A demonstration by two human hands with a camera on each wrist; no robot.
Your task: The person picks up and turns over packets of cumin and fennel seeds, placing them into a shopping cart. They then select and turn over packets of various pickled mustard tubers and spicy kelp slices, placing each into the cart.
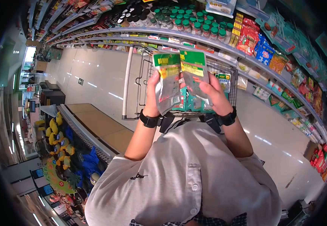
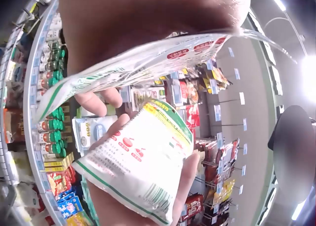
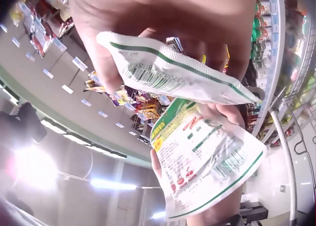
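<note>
Two green-and-silver packets are held up side by side in front of the chest, just above the shopping cart [image 1: 223, 81]. The left packet [image 1: 168, 81] is gripped by the left hand [image 1: 153, 94], whose fingers are curled around its lower edge; in the left wrist view the same packet [image 2: 143, 63] is seen pressed under the palm. The right packet [image 1: 194, 73] is held by the right hand [image 1: 212, 94], with the thumb and fingers closed on its lower part. In the right wrist view the right packet [image 3: 173, 70] lies close under the fingers, and the other one is seen at 5 o'clock from it.

It is judged that the two packets are being compared or read, so the step in hand is the checking of the goods. A next move would call for a firm grip on one packet while the other is let go over the cart or toward the shelf.

At 12 o'clock of the packets, jars with green lids [image 1: 193, 22] are stood on the shelf [image 1: 133, 32]. At 2 o'clock, red and blue bags [image 1: 255, 41] are hung. A pale floor [image 1: 95, 75] is seen at 9 o'clock.
</note>
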